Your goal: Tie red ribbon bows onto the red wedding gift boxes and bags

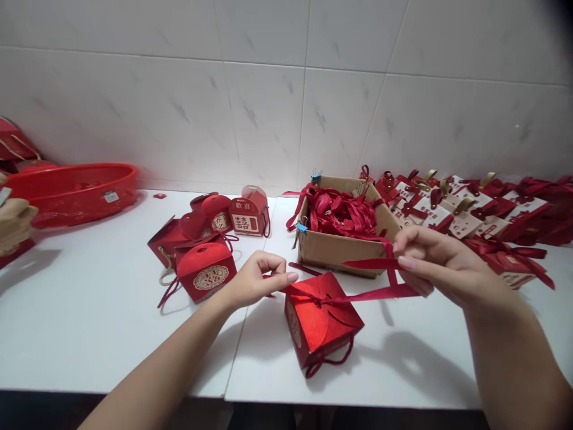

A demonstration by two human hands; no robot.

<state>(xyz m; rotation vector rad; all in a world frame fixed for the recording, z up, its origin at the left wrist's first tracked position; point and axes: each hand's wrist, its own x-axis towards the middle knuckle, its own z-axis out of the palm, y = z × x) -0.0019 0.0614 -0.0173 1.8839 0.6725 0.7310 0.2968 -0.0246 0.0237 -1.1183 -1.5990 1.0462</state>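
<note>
A shiny red gift box (pixel 322 319) stands on the white table, a dark red cord hanging at its front. A red ribbon (pixel 371 294) crosses its top, knotted near the centre. My left hand (pixel 259 279) pinches the ribbon's short end at the box's left rear corner. To the right of the box, my right hand (pixel 432 260) is raised above the table, thumb and fingers closed on the long part of the ribbon, with one end pointing left. Behind them, a cardboard box (pixel 335 246) holds a heap of red ribbons.
Several red boxes (pixel 210 275) are grouped left of centre. Many decorated boxes with ribbons (pixel 465 218) fill the right rear. A red plastic basket (pixel 85 203) stands at the left, beside another person's gloved hand (pixel 15 221). A tiled wall (pixel 264 119) bounds the table's rear.
</note>
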